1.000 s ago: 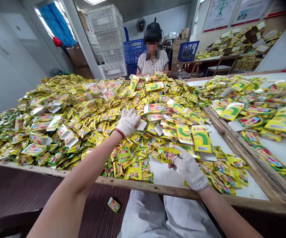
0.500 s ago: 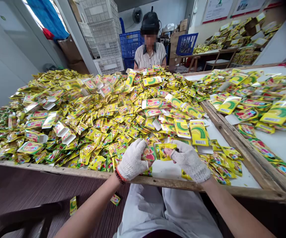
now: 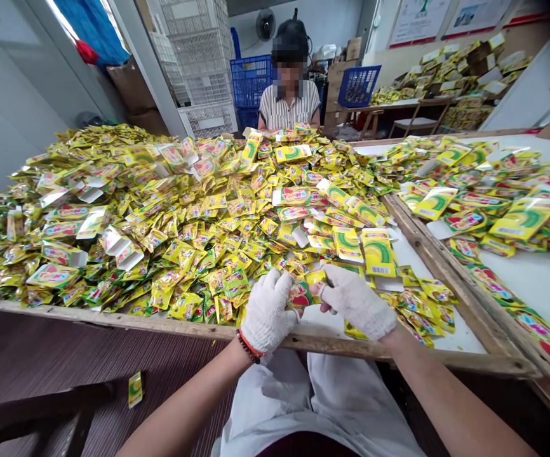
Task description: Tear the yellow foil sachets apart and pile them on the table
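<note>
In a white knitted glove, my left hand (image 3: 269,310) grips a small printed carton (image 3: 300,294) above the table's front edge. My right hand (image 3: 358,301), gloved the same way, pinches a yellow sachet (image 3: 315,277) at the carton's right end. The sachet appears to be partly inside the carton, though my fingers hide much of the join. Loose yellow and green sachets (image 3: 184,304) are heaped left of and beyond my hands. Several yellow cartons (image 3: 378,252) lie just beyond my right hand, with more sachets (image 3: 427,304) to its right.
A wooden rim (image 3: 113,317) edges the table, and a wooden divider (image 3: 432,266) runs along the right. More cartons (image 3: 527,216) lie past it. A person (image 3: 289,105) sits opposite, before stacked white crates (image 3: 203,63) and blue baskets (image 3: 251,82). One carton (image 3: 135,389) lies on the floor.
My hands have come closer together. The sachet has moved left toward the carton, and less of it shows between my hands. The view has shifted slightly.
</note>
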Tool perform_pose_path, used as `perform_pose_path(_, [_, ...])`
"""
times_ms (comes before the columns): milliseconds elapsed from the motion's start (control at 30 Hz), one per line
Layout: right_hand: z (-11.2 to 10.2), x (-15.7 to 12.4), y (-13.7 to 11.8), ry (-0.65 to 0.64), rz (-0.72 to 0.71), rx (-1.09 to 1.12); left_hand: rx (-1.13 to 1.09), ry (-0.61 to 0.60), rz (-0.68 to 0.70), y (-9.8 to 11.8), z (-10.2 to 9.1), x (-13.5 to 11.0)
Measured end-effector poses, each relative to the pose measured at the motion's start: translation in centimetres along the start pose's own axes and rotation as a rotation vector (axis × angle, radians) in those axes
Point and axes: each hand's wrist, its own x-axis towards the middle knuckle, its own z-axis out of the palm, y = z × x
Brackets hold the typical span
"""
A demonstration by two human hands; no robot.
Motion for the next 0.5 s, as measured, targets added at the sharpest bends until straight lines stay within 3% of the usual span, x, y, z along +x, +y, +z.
perform_pose_path(100, [-0.4,-0.5,0.4,-0.011,0.035,0.233,0.037,-0.017,0.005,-0.1,-0.5,0.4])
perform_pose_path(200, [-0.7,-1.2,0.0,0.094,0.029,0.105,0.044,-0.038,0.034,0.0,-0.6,0.5])
perform_pose_path(367, [-0.9,-1.2,-0.1,0.016,0.042,0.025,-0.020,-0.041,0.041,0.0,-0.1,0.0])
perform_pose_path(500, [-0.2,-0.7,0.3,0.176,-0.031,-0.130,0.023,-0.019,0.043,0.1,-0.1,-0.4])
